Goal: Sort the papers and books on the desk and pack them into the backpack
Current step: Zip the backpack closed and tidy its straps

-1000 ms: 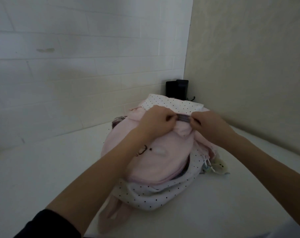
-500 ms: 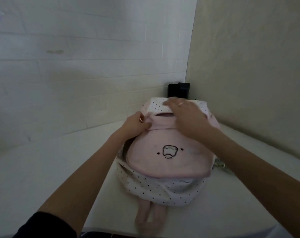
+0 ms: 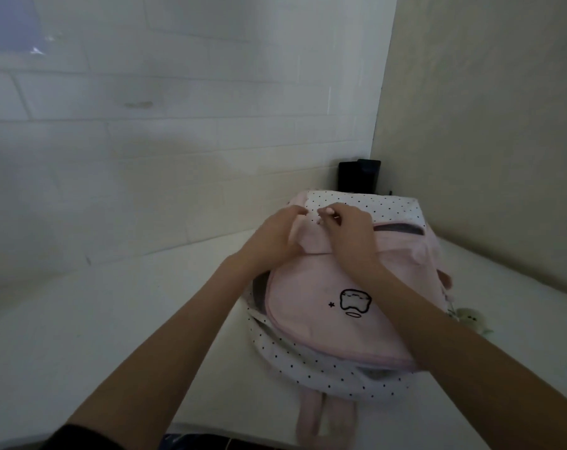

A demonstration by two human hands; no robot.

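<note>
Right hand [image 3: 347, 228] shifted left beside left hand [image 3: 277, 237], both hands pinching backpack [image 3: 324, 319] top, fingertips partly hidden

no readable text, numbers or brand names anywhere, only sign is a small black outline drawing [image 3: 355, 300] with a tiny star to its left and an oval below, on pink front panel of backpack [image 3: 321, 323]
</note>
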